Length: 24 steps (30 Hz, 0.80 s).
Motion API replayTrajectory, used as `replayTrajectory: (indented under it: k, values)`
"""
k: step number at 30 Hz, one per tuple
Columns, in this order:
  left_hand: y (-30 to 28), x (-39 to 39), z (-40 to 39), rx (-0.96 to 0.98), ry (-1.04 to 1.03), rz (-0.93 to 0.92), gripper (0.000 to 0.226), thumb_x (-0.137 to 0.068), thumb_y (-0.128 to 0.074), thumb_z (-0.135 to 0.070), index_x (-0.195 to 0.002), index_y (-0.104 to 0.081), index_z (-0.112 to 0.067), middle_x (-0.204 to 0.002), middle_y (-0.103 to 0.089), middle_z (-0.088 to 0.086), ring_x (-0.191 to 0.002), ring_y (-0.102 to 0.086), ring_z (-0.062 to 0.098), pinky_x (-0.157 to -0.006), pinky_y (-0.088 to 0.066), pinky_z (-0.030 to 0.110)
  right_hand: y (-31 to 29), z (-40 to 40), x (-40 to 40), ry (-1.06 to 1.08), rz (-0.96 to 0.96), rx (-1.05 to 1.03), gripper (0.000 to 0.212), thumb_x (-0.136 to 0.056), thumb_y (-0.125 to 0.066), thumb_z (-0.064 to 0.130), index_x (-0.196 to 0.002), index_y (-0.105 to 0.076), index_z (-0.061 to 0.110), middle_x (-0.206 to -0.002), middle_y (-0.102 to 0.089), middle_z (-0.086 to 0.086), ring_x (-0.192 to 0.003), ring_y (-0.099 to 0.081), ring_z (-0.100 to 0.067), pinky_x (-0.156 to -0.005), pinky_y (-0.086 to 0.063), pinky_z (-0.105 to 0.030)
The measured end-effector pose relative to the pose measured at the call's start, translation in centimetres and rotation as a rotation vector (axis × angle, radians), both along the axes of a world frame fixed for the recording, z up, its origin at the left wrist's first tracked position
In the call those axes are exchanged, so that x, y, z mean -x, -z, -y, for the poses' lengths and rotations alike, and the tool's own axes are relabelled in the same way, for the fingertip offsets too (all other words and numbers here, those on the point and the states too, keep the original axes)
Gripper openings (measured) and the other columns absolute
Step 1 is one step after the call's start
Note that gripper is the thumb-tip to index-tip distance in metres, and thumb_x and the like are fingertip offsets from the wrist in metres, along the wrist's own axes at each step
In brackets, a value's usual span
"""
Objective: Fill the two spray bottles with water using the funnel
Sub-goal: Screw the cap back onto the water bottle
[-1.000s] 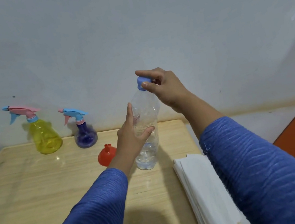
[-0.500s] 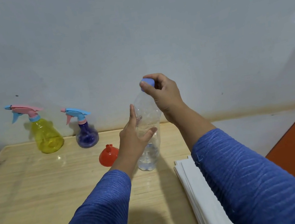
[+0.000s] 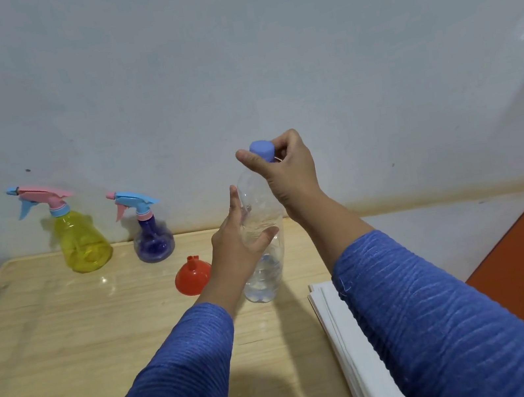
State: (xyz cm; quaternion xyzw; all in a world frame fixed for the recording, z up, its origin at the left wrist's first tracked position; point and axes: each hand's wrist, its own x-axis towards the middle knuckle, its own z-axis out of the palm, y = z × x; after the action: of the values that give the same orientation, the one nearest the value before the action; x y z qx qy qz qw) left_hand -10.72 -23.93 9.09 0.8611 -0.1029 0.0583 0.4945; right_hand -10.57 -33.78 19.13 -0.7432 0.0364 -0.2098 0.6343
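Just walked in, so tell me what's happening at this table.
A person is opening a clear water bottle standing on the wooden table. The left hand steadies its body while the right hand grips the blue cap. The yellow spray bottle, purple spray bottle and red funnel sit untouched, sprayer heads on.
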Motion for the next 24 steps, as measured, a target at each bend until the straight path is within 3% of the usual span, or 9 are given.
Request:
replayTrajectory:
  k: [4,8,11,16,20,24]
  values:
    - [-0.1,0.0,-0.2,0.015,-0.006,-0.007,0.104,-0.077,-0.073,-0.040,-0.148,0.003,-0.034,-0.140,-0.049,-0.001,-0.131,-0.043,0.015,-0.106,-0.029,0.022,0.5,-0.1,0.1,-0.084,-0.003,0.036,0.040,-0.077,-0.075,0.031,-0.108,-0.052,0.021,-0.104,-0.059,0.007,-0.095,-0.057,-0.008,-0.086,-0.047,-0.022]
    - [-0.3,0.4,0.2,-0.006,0.011,0.011,0.103,-0.076,-0.073,-0.039,-0.148,0.001,-0.032,-0.141,-0.048,0.001,-0.131,-0.044,0.015,-0.105,-0.029,0.022,0.2,-0.3,0.1,0.017,0.027,0.126,0.029,-0.082,-0.069,0.037,-0.096,-0.057,0.016,-0.087,-0.059,0.008,-0.078,-0.055,-0.009,-0.072,-0.045,-0.018]
    - [-0.2,0.8,0.1,0.002,-0.013,0.018,0.103,-0.077,-0.072,-0.040,-0.148,0.001,-0.032,-0.141,-0.048,0.002,-0.131,-0.043,0.017,-0.106,-0.029,0.023,0.3,-0.4,0.1,0.014,0.018,0.195,0.032,-0.083,-0.067,0.040,-0.101,-0.053,0.018,-0.095,-0.058,0.007,-0.088,-0.055,-0.010,-0.076,-0.043,-0.019]
    - [-0.8,0.7,-0.1,0.006,0.009,-0.041,0.107,-0.075,-0.075,-0.036,-0.148,0.003,-0.032,-0.143,-0.046,0.001,-0.132,-0.042,0.017,-0.107,-0.032,0.025,3.3,0.4,2.1,-0.123,-0.052,0.094,0.076,-0.076,-0.075,0.033,-0.139,-0.032,0.025,-0.137,-0.045,0.008,-0.126,-0.042,-0.003,-0.104,-0.036,-0.024]
    - [0.0,1.0,-0.7,0.053,0.021,-0.077,0.121,-0.067,-0.082,-0.027,-0.148,0.008,-0.029,-0.147,-0.039,-0.008,-0.131,-0.042,0.014,-0.096,-0.029,0.015,7.5,0.7,3.5,-0.121,-0.158,0.037,0.098,-0.064,-0.082,0.039,-0.143,-0.026,0.030,-0.142,-0.042,0.006,-0.131,-0.039,-0.004,-0.109,-0.037,-0.033]
    - [3.1,1.7,-3.6,0.001,-0.052,-0.100,0.119,-0.064,-0.083,-0.037,-0.149,0.000,-0.029,-0.148,-0.037,-0.009,-0.126,-0.045,0.015,-0.096,-0.033,0.021,9.8,0.2,3.3,-0.079,-0.163,0.060,0.097,-0.063,-0.086,0.031,-0.142,-0.029,0.028,-0.140,-0.045,0.003,-0.131,-0.041,-0.008,-0.106,-0.035,-0.026]
